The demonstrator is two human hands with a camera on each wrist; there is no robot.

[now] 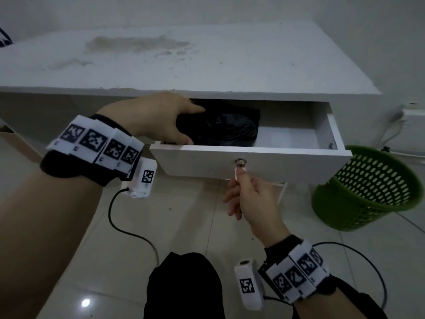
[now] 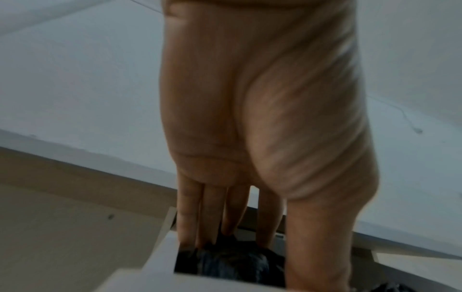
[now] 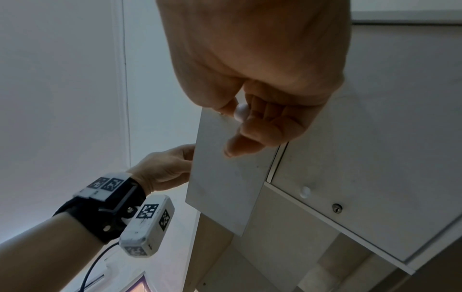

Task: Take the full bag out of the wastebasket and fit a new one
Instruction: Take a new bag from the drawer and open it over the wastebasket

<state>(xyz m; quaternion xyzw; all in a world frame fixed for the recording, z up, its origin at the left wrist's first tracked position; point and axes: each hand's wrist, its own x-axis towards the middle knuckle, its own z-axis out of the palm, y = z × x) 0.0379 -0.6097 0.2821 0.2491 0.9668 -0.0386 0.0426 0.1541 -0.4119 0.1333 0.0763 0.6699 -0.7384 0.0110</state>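
A bundle of black plastic bags lies in the left part of an open white drawer under a white desk. My left hand reaches into the drawer and grips the bundle's left end, thumb on top and fingers below. In the left wrist view the fingertips touch the black plastic. My right hand pinches the small metal knob on the drawer front; the right wrist view shows the knob between thumb and forefinger. The green perforated wastebasket stands tilted on the floor at right, with no bag in it.
The white desk top is stained and bare. A cardboard box sits on the floor at the far left. A wall socket with cables lies behind the basket. A dark shape is at the bottom centre on the tiled floor.
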